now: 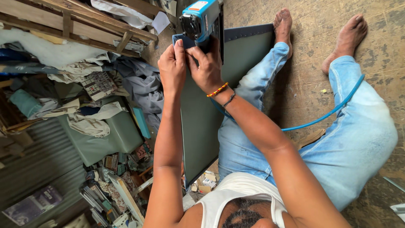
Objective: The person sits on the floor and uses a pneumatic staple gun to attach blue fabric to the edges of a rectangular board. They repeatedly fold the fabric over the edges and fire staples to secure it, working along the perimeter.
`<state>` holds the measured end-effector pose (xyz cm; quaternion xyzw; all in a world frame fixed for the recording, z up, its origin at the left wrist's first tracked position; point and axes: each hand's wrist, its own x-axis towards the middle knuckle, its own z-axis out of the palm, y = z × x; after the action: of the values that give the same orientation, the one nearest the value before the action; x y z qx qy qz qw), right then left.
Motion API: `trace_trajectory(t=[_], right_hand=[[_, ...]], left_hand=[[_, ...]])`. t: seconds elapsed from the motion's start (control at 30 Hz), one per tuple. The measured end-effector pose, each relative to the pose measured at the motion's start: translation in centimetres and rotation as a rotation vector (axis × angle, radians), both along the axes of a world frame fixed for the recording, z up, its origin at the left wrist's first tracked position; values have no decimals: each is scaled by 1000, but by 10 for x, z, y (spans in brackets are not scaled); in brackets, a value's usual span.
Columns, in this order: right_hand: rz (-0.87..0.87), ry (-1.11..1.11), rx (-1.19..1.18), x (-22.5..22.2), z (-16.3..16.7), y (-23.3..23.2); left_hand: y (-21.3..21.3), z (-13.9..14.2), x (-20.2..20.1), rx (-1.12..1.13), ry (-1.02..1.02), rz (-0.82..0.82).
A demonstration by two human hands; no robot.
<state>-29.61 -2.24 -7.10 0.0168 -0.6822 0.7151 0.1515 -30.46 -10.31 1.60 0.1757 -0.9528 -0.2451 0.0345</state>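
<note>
**White vest bent low over a green panel, tool at the corner**

A white sleeveless vest (236,194) fills the near edge of the view as a person sits on the floor (379,38) in pale jeans (358,139). A flat green panel (202,114) stands on edge against the person's legs. At the panel's far corner the left hand (172,63) has its fingers (180,46) pressed together, pinching a fold of dark blue fabric (249,31) down onto the corner. The right hand (209,69), with a beaded bracelet (217,90) at the wrist, has its fingers curled tight around a blue power tool (201,19) set against that same corner. A blue hose (320,118) trails from behind the panel across the jeans.

The dark blue fabric already lies flat and taut along the panel's far edge, with what looks like a line of small fastenings, so that edge appears finished. The corner under both hands seems to be the part in hand. The panel's long near face shows only plain green, and whether its other edges are done cannot be told.

The floor beyond the panel is worn and patterned, and two bare feet (282,25) rest on it by the far edge. On the panel's other side lie a green cushion (114,135), a heap of cloth (135,80), white padding (38,46), a wooden frame (76,21) and corrugated metal sheet (33,160).
</note>
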Motion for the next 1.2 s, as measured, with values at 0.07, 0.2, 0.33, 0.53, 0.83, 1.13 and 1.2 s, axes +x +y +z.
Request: trace_trajectory(t=[0.07,0.2,0.33,0.53,0.83,1.13,1.2], right_hand=[[-1,10,1,0,0,-1],[1,31,6,-1,2,3],[38,-30,-75,-6,7,6],[222,-59,-49,0,-1,19],[208,-185,23,-2,-25,83],[770,-576,-877,-26,25,120],[807,-560,-831,-31,32,117]], left_hand=[[0,0,-1,47,-2,0],[0,2,-3,78,-3,3],[-1,4,-5,70,-9,29],[-8,4,-7,19,31,33],[-23,1,-9,-10,56,33],[-25,-2,-10,29,91,27],[-25,-2,-10,24,79,36]])
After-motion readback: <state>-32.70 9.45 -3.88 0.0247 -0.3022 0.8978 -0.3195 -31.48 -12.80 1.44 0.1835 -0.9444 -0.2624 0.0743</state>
